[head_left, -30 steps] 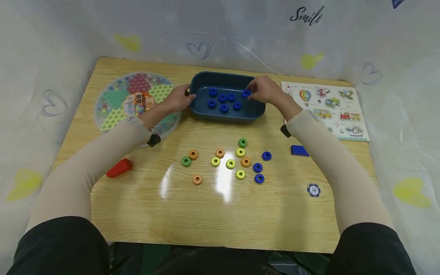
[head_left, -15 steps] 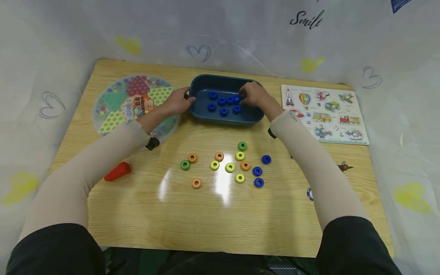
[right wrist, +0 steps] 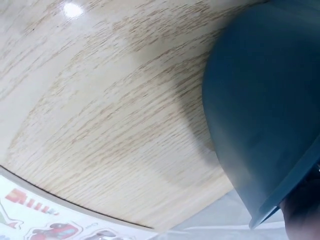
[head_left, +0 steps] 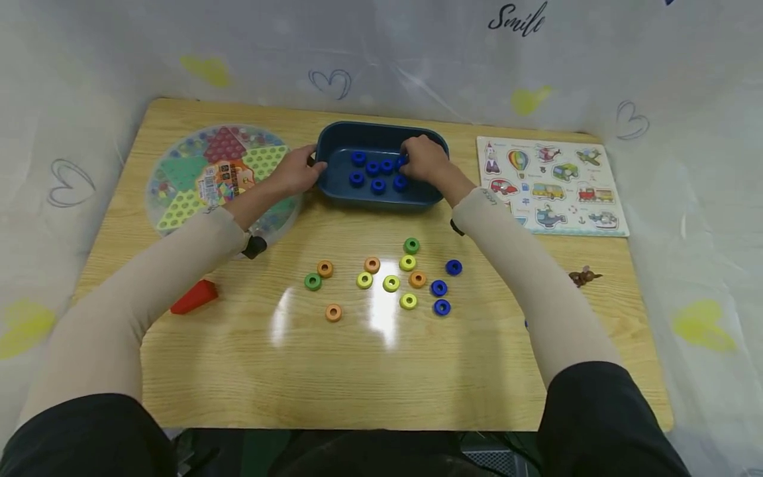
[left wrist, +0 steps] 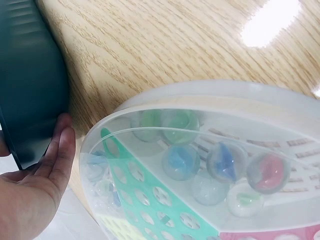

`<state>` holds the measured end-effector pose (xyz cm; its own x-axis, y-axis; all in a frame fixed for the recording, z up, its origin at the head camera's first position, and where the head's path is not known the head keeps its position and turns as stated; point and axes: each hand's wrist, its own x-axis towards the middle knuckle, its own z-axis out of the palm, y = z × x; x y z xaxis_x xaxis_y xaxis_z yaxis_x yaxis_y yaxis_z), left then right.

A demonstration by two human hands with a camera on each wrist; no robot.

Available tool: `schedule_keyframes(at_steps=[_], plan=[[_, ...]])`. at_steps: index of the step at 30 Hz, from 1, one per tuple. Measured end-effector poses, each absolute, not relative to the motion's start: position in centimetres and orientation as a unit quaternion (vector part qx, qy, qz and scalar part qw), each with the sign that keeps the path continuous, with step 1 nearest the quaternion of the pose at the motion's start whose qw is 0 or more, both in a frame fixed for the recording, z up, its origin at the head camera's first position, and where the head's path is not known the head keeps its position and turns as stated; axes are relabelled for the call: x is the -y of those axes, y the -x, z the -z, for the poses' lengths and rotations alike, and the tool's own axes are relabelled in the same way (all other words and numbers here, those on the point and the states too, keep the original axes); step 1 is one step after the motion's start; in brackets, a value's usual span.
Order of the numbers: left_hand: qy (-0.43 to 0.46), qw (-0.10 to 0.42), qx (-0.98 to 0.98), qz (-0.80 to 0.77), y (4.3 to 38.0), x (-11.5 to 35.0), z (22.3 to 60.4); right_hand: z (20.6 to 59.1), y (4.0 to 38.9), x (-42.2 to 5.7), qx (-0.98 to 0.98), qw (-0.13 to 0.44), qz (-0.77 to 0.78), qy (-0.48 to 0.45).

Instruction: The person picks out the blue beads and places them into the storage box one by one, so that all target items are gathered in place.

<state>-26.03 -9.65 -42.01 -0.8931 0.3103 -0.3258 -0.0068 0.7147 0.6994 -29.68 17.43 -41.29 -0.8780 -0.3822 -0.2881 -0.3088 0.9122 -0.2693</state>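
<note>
A dark teal rectangular basin [head_left: 375, 201] stands at the back of the table, with several blue rings [head_left: 378, 186] on its floor. My left hand [head_left: 296, 171] grips its left end; in the left wrist view the fingers [left wrist: 61, 155] lie under the end wall and the thumb is at the rim. Inside the basin, my right hand [head_left: 424, 159] pinches a blue ring [head_left: 401, 161] beside the other rings, its fingers partly hiding it. In the right wrist view, the basin's wall [right wrist: 265, 100] covers most of that hand.
Loose rings lie in front of the basin: blue [head_left: 438, 287], yellow [head_left: 391, 283], orange [head_left: 333, 313] and green [head_left: 411, 246]. A round marble game board [head_left: 179, 175] sits left, a picture puzzle board [head_left: 551, 185] right. A red block [head_left: 195, 297] and small brown figure [head_left: 584, 276] lie near the arms.
My right hand has moved left inside the basin, bringing the blue ring from the right end towards the other rings. My left hand keeps its grip. The head view has shifted slightly.
</note>
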Motion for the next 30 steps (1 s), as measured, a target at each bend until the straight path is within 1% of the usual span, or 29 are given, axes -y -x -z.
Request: schedule_keyframes(at_steps=[5, 9, 12, 15, 18, 22, 26, 30], plan=[[-0.082, 0.215, -0.899, -0.372, 26.0, 9.5, 42.3, 41.2, 29.8, -18.1, -0.969, 0.165, 0.088, 0.16], [-0.078, 0.215, -0.902, -0.365, 25.9, 9.5, 42.5, 40.5, 29.4, -18.8, -0.968, 0.17, 0.091, 0.162], [-0.081, 0.211, -0.905, -0.362, 25.8, 9.6, 42.4, 39.5, 28.3, -19.7, -0.965, 0.15, 0.114, 0.181], [-0.088, 0.203, -0.905, -0.362, 25.8, 9.5, 42.1, 38.2, 26.1, -21.1, -0.959, 0.115, 0.157, 0.208], [-0.094, 0.203, -0.904, -0.363, 25.8, 9.4, 41.9, 37.2, 22.8, -23.1, -0.948, 0.082, 0.202, 0.23], [-0.095, 0.206, -0.902, -0.367, 26.0, 9.4, 41.9, 37.7, 18.1, -25.9, -0.939, 0.066, 0.235, 0.242], [-0.088, 0.209, -0.902, -0.368, 26.1, 9.6, 42.1, 39.6, 14.5, -28.0, -0.934, 0.084, 0.243, 0.248], [-0.093, 0.207, -0.903, -0.366, 26.1, 9.5, 42.3, 41.5, 12.2, -28.7, -0.923, 0.129, 0.261, 0.251]])
